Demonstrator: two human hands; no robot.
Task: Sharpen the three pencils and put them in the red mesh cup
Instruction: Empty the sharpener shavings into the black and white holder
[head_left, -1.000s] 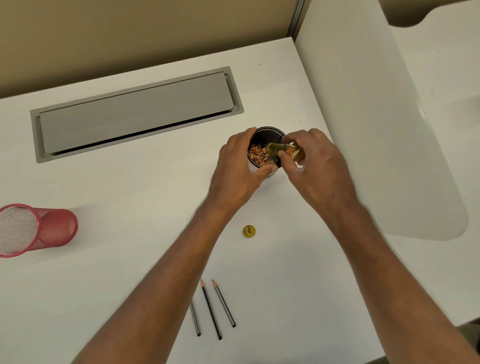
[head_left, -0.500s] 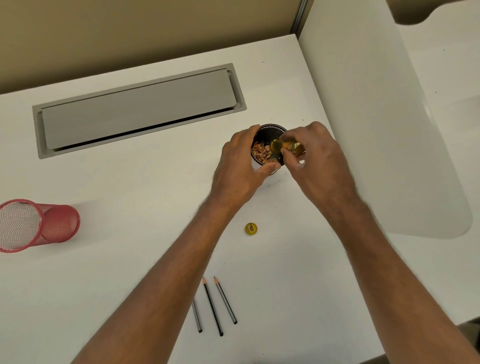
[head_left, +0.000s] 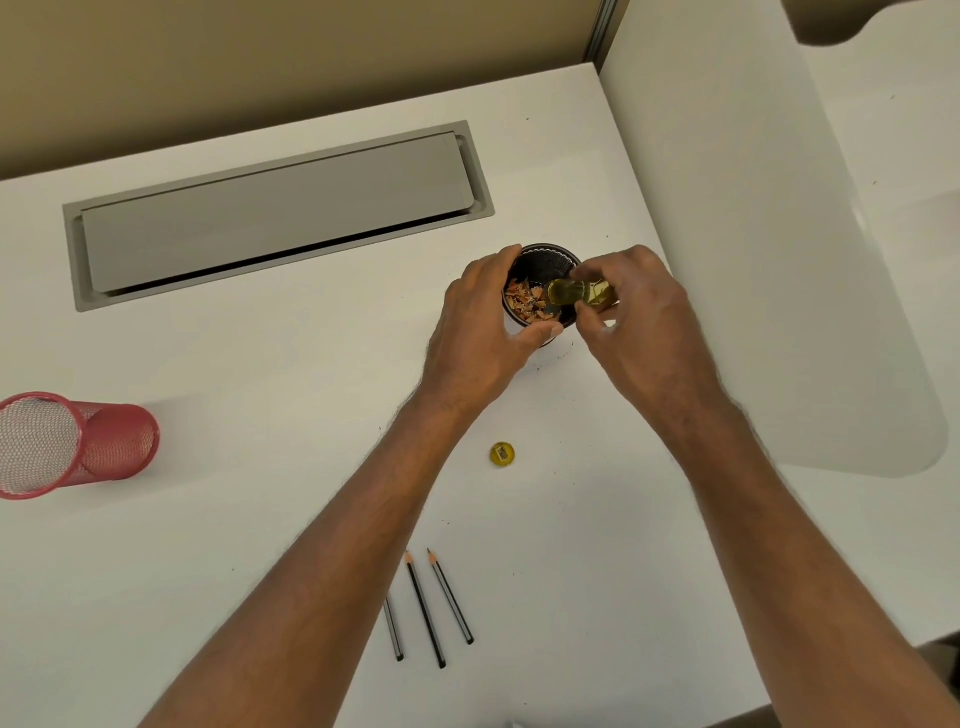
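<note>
Head view: your left hand (head_left: 480, 332) grips the black cup (head_left: 545, 265) of shavings (head_left: 524, 304); your right hand (head_left: 641, 322) pinches the yellow sharpener case (head_left: 574, 292) over it. Three pencils (head_left: 426, 608) lie near your left forearm, the red cup (head_left: 78, 444) far left, the lid (head_left: 502, 453) between your wrists

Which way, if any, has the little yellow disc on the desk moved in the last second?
No. The yellow disc lies at the same spot relative to the pencils and the hatch. Only the camera has shifted slightly.
</note>
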